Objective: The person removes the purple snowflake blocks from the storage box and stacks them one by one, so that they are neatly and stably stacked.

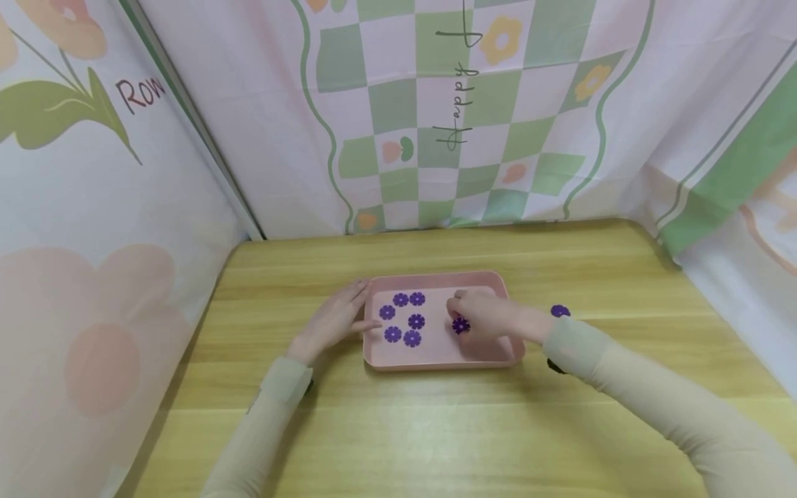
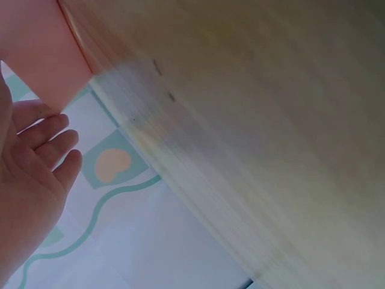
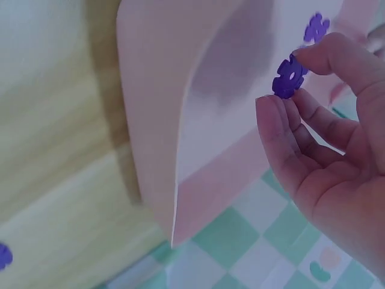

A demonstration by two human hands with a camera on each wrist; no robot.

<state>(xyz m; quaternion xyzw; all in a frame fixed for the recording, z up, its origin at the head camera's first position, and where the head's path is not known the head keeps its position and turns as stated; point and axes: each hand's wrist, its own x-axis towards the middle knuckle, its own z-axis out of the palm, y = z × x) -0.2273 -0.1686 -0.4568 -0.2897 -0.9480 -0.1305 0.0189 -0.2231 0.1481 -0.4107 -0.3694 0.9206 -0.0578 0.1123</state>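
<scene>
A shallow pink tray (image 1: 438, 354) lies on the wooden table, with several purple snowflake discs (image 1: 416, 321) flat in its left half. My right hand (image 1: 488, 315) is over the tray's right half. Between thumb and fingertips it pinches one purple snowflake disc (image 3: 289, 77), held tilted in the right wrist view. My left hand (image 1: 339, 315) touches the tray's left edge with its fingers extended, the thumb reaching over the rim. In the left wrist view the fingertips of the left hand (image 2: 36, 162) lie against the pink tray wall (image 2: 48, 48).
Another purple disc (image 1: 560, 311) lies on the table (image 1: 398, 429) right of the tray, close to my right sleeve. A dark object (image 1: 556, 366) shows partly under that cuff. Printed curtains (image 1: 436, 104) hang behind the table and at both sides.
</scene>
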